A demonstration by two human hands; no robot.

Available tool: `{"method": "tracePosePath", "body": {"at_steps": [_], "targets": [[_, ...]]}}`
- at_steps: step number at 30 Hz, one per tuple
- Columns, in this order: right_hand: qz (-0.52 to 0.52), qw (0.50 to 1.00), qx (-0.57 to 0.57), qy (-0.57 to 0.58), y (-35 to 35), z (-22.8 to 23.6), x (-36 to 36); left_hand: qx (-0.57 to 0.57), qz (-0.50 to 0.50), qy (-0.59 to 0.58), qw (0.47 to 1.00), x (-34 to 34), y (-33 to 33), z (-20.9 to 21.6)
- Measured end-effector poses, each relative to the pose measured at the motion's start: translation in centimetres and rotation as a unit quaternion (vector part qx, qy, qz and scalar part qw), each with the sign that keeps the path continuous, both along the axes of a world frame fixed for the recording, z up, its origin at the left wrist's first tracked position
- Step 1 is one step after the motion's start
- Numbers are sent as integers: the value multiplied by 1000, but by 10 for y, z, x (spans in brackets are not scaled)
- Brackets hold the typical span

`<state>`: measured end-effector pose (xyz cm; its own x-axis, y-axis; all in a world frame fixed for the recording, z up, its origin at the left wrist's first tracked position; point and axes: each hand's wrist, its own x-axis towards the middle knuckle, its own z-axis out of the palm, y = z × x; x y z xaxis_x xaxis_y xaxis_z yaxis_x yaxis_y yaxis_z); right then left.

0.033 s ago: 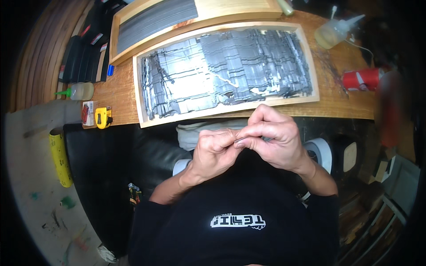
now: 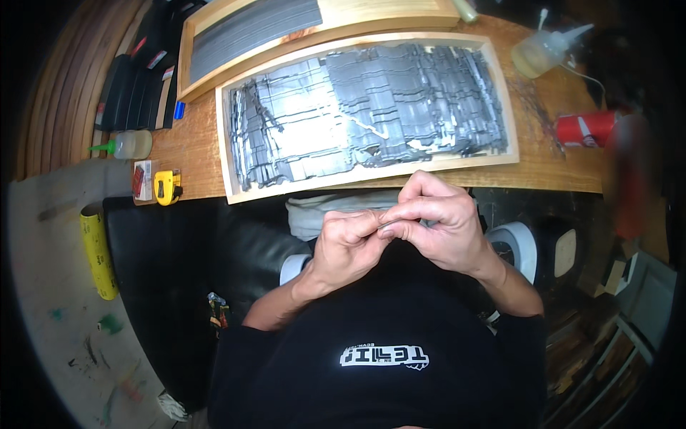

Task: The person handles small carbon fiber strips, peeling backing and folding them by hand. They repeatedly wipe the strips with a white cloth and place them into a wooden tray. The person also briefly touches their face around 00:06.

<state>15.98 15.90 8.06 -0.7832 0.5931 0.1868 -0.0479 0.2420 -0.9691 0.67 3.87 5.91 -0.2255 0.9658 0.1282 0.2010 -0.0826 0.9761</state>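
Note:
My left hand (image 2: 351, 247) and my right hand (image 2: 439, 225) meet in front of my chest, fingertips pinched together. Between them shows the edge of a thin dark strip (image 2: 386, 225), mostly hidden by the fingers. Just beyond the hands, a shallow wooden tray (image 2: 371, 181) lies on the table, its near rim close to my right knuckles. Inside it, many thin grey-black strips (image 2: 371, 93) are packed in overlapping rows, shiny on the left.
Behind stands a second wooden tray (image 2: 250, 79) with a dark panel (image 2: 257, 36). Squeeze bottles (image 2: 536, 59) (image 2: 132, 145), a red can (image 2: 586, 129) and a yellow tape measure (image 2: 168, 187) sit around the table. A yellow roll (image 2: 98, 254) lies at left.

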Motion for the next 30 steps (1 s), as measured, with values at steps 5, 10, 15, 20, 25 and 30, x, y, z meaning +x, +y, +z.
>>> {"method": "tracePosePath", "body": {"at_steps": [5,10,15,20,25,30], "targets": [[21,995,-94,-16,-15,-24,-2,-47,25,-7,999,4,-23,-22],[25,997,-61,-30,-15,-23,-5,-80,7,-32,996,2,-23,-19],[15,998,-47,-31,-17,-24,-8,-83,11,-43,996,2,-25,-23],[10,999,-37,-34,-18,-23,-9,-102,1,-32,994,-1,-26,-21],[-7,999,-24,-30,-21,-23,-9,-113,-17,-35,993,-5,-26,-25],[-15,999,-27,-34,-24,-24,-6,-107,-35,-60,992,-10,-19,-19]]}}
